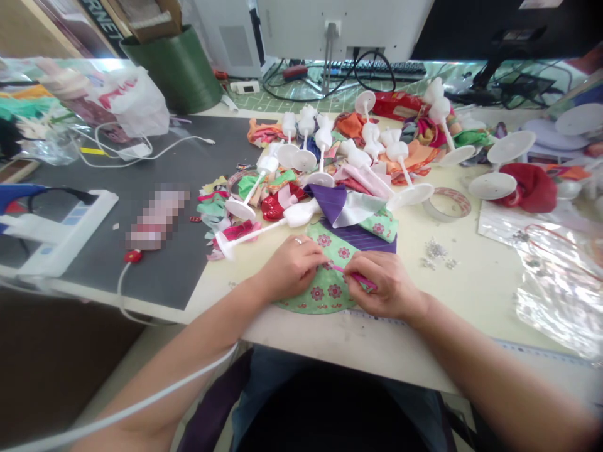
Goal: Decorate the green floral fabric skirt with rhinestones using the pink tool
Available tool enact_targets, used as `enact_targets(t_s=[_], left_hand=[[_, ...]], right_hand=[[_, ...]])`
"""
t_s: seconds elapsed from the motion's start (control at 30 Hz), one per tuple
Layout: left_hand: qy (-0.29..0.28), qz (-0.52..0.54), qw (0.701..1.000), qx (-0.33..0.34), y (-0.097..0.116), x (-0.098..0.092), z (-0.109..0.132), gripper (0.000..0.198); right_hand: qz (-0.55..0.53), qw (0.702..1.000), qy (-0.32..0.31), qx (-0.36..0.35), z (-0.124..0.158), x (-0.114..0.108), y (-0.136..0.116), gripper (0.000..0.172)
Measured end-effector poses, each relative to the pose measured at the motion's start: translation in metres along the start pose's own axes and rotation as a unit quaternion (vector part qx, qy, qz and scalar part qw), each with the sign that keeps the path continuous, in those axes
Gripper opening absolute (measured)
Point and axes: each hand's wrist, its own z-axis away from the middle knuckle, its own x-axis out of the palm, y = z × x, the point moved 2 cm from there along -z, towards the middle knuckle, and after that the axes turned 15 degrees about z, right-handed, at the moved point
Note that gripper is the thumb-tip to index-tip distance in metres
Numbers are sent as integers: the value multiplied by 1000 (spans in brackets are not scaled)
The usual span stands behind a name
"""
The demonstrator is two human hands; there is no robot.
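Note:
My left hand lies on a green cloth with pink flowers, its fingertips pinching the cloth beside the tip of a thin pink strip. My right hand grips that strip between thumb and fingers, just right of the left fingertips. Above the green cloth lies a purple striped fabric. A white plastic doll stand rests on its side, its round base near my left wrist. Beyond it, several similar stands lie among colourful fabric scraps.
A dark grey mat covers the table's left side, with a pixelated object and a white cable. Right of my hands are a tape roll, scattered small beads and a transparent plastic sheet. A green bin stands behind.

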Motion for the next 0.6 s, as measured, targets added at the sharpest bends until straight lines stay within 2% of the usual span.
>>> enact_targets(t_s=[0.2,0.4,0.6], left_hand=[[-20,-9,1000,7,0,1,0,27],[-31,5,999,-16,0,-1,-1,30],[-45,4,999,-16,-2,0,0,30]], right_hand=[[-1,1000,-1,-2,0,1,0,10],[-20,1000,-7,12,-1,-1,0,11],[-64,994,-14,85,-1,-1,2,10]])
